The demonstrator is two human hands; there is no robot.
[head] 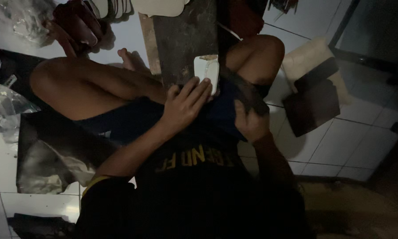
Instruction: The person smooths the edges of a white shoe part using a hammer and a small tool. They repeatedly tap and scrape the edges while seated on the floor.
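Note:
I sit on a tiled floor with bare knees bent around a dark upright board (185,35). My left hand (185,104) presses its fingers on a small white block (206,71) that rests against the board's lower end. My right hand (250,124) is closed around the lower end of a dark flat strip (241,86), which runs up and to the left, past the white block, across my right knee. The dim light hides what the strip is made of.
Another person's hand (75,26) at the top left holds a small dark object. Crumpled clear plastic (4,106) and a dark sheet (44,150) lie at the left. A pale cushion with dark flat pieces (314,102) on it sits at the right on white tiles (358,146).

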